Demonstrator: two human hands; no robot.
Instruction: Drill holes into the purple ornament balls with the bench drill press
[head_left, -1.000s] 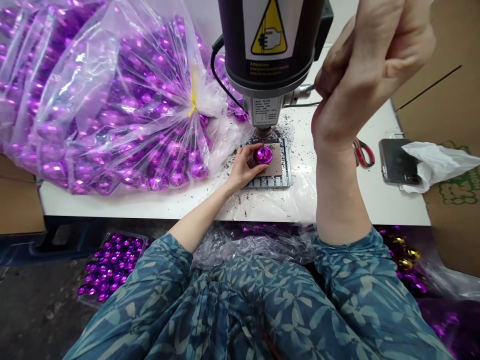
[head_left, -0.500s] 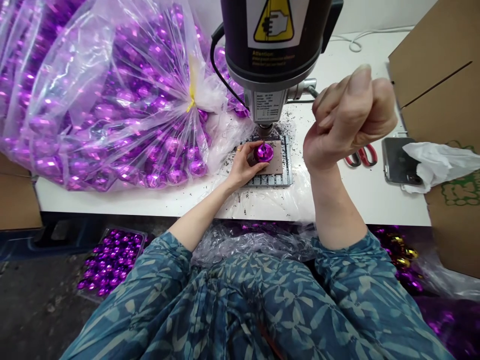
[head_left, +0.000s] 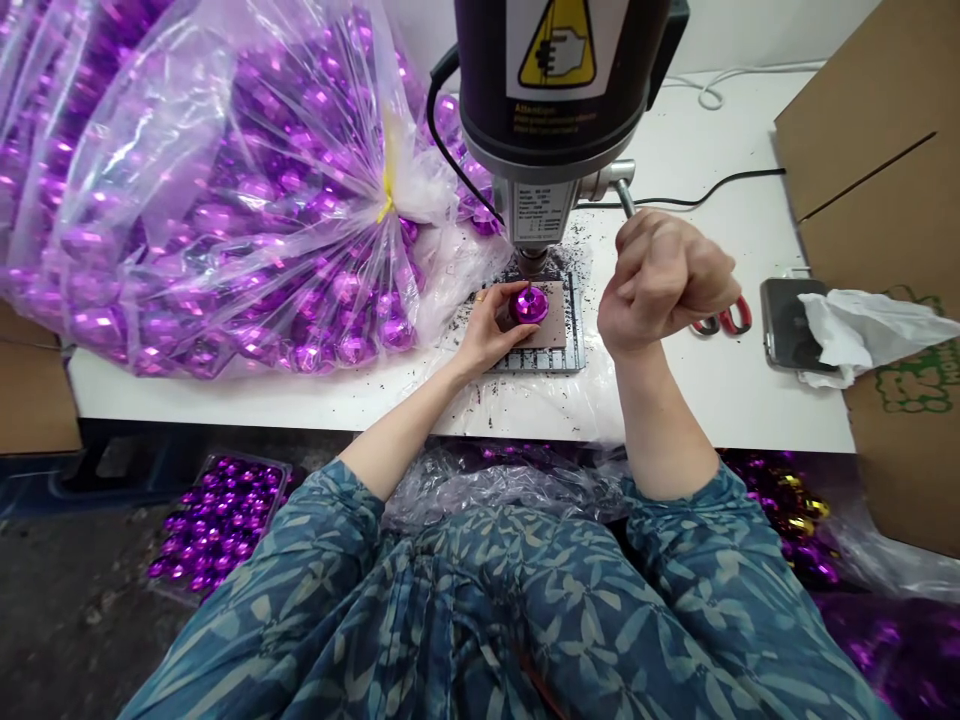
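Observation:
Thumb and fingers of my left hand grip a shiny purple faceted ornament from its left side. The ornament rests on a brown board on the drill press's slotted metal base. Straight above is the chuck of the drill press, with the thin bit reaching down to the ornament's top. My right hand is closed round the metal feed lever, to the right of the machine. Most of the lever is hidden inside the fist.
A big clear bag of purple ornaments fills the left side. Right of my right hand lie red-handled scissors, a phone and white tissue, beside cardboard boxes. Below left, a tray holds small purple ornaments. Dark shavings surround the base.
My right hand has moved down and left, still in a fist, and the lever shows more above it. My left hand and the ornament stay nearly where they were.

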